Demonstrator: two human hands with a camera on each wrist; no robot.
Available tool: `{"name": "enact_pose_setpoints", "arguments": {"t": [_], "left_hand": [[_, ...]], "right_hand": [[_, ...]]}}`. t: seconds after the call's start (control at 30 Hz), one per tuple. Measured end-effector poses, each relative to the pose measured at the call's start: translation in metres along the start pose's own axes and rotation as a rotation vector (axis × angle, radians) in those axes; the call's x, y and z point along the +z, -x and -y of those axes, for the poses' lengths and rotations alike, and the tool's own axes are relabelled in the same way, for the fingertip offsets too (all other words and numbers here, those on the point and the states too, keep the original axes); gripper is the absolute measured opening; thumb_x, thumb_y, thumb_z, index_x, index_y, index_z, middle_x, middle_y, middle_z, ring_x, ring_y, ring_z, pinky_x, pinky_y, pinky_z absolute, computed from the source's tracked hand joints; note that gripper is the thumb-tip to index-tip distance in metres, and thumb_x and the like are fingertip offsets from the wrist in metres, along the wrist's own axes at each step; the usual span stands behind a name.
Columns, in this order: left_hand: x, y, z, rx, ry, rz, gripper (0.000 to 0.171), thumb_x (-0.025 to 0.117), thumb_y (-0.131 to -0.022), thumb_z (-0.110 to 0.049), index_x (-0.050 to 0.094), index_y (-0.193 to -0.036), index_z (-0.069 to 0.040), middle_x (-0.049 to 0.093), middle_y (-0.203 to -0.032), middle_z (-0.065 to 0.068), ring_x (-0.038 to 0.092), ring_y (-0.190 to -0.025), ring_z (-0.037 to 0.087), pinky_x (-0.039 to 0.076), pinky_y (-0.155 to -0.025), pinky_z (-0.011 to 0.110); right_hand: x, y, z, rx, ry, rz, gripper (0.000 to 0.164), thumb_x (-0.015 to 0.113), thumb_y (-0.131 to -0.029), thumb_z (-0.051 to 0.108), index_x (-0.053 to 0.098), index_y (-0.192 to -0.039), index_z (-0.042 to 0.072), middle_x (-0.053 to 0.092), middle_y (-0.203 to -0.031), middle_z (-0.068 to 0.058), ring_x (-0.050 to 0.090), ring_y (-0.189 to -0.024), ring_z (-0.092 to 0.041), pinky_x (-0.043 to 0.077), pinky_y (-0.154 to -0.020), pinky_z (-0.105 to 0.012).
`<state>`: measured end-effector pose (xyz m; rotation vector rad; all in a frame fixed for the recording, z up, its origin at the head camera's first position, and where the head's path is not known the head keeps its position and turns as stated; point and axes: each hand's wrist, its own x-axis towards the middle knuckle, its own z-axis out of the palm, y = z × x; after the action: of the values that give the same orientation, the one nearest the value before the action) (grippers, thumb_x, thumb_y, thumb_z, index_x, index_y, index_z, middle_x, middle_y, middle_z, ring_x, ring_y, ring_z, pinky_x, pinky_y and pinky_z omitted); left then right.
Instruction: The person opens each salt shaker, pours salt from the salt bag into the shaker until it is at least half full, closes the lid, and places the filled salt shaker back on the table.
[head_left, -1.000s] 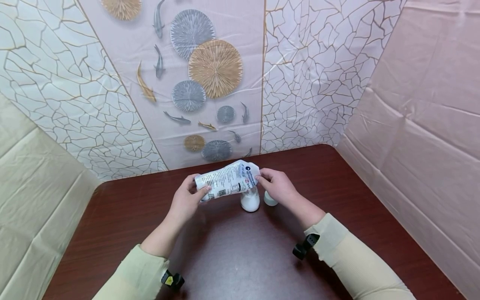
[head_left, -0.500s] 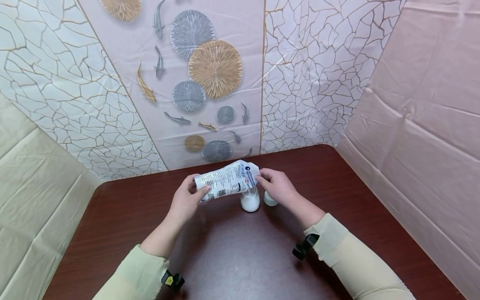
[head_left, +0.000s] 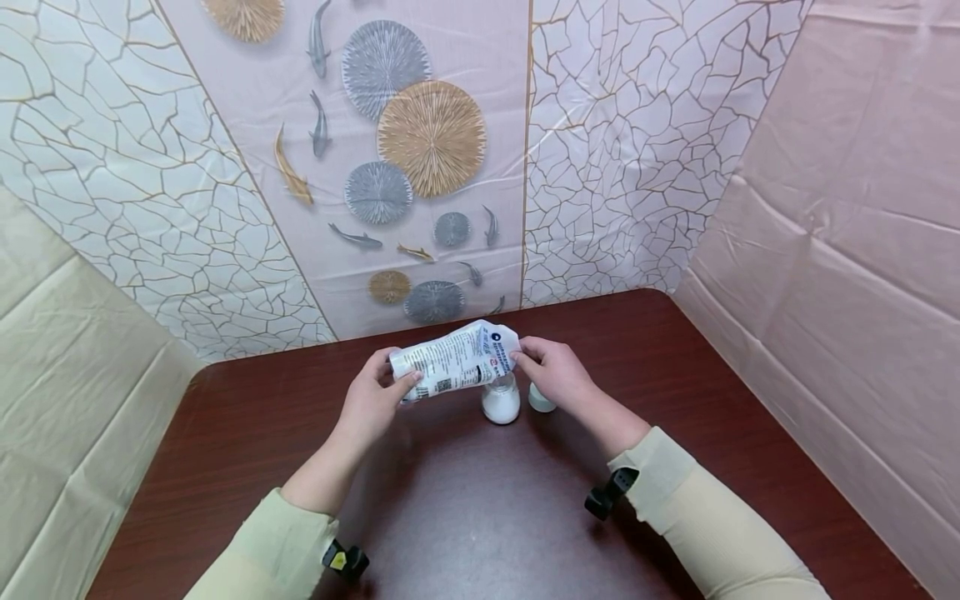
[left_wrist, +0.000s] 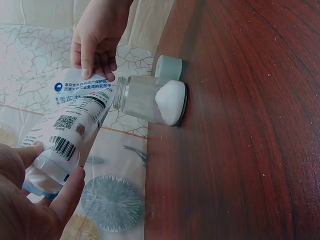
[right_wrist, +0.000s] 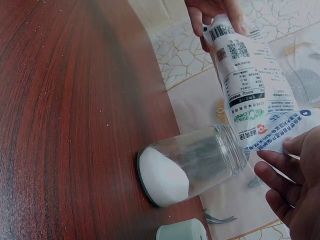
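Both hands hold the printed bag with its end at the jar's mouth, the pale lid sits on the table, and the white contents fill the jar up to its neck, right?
Not the fill level: the right wrist view shows the white contents heaped only in the lower part of the jar, well short of its neck. The rest is right.

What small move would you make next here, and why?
I'd probably raise the left hand slightly, tipping the bag more steeply. It slopes down to the mouth of the jar, where the right hand pinches its lower end. The white contents seem to fill only the jar's lower part, with clear glass above, so there looks to be room.
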<state>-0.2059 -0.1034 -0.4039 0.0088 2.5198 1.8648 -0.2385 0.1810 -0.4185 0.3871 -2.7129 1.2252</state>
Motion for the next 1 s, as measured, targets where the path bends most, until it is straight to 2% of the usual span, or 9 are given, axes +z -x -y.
{"name": "enact_pose_setpoints", "arguments": {"t": [0.13,0.37,0.63,0.77,1.0], "left_hand": [[0.0,-0.0005,0.0004,-0.006,-0.007,0.0,0.044,0.071,-0.093,-0.013,0.053,-0.132,-0.013,0.061,-0.123,0.016,0.062,-0.098,0.024,0.058,-0.079,0.047],[-0.0003,0.0,0.0009,-0.014,-0.012,0.002,0.044,0.072,-0.092,-0.013,0.053,-0.132,-0.014,0.062,-0.124,0.015,0.062,-0.099,0.024,0.059,-0.072,0.035],[-0.0005,-0.0006,0.0016,-0.012,-0.015,0.0,0.044,0.072,-0.092,-0.013,0.053,-0.132,-0.014,0.061,-0.125,0.015,0.062,-0.1,0.025,0.059,-0.076,0.042],[-0.0006,-0.0004,0.0017,-0.006,-0.014,0.001,0.044,0.072,-0.092,-0.013,0.053,-0.132,-0.014,0.061,-0.124,0.015,0.062,-0.099,0.025,0.059,-0.075,0.041],[-0.001,0.0002,0.002,-0.005,-0.008,0.002,0.044,0.071,-0.092,-0.013,0.053,-0.132,-0.014,0.061,-0.124,0.015,0.062,-0.1,0.025,0.059,-0.075,0.041]], "right_hand": [[0.0,0.0002,0.0003,0.001,-0.002,-0.002,0.012,0.062,-0.099,0.021,0.07,-0.103,0.013,0.07,-0.092,-0.004,0.055,-0.079,-0.02,0.046,-0.07,-0.035],[0.0003,0.0002,0.0007,0.012,-0.012,-0.001,0.013,0.062,-0.099,0.022,0.071,-0.104,0.013,0.07,-0.094,-0.003,0.056,-0.081,-0.02,0.047,-0.072,-0.036],[0.0002,-0.0009,-0.0001,0.005,-0.004,-0.011,0.013,0.062,-0.099,0.022,0.071,-0.104,0.013,0.07,-0.092,-0.003,0.056,-0.08,-0.02,0.046,-0.071,-0.036],[0.0007,-0.0013,-0.0006,0.004,-0.004,-0.015,0.014,0.062,-0.099,0.021,0.071,-0.104,0.012,0.07,-0.091,-0.002,0.056,-0.079,-0.019,0.047,-0.071,-0.036],[0.0012,-0.0019,-0.0012,0.007,-0.008,-0.013,0.014,0.062,-0.099,0.021,0.071,-0.105,0.012,0.071,-0.094,-0.008,0.057,-0.08,-0.02,0.047,-0.072,-0.036]]}}
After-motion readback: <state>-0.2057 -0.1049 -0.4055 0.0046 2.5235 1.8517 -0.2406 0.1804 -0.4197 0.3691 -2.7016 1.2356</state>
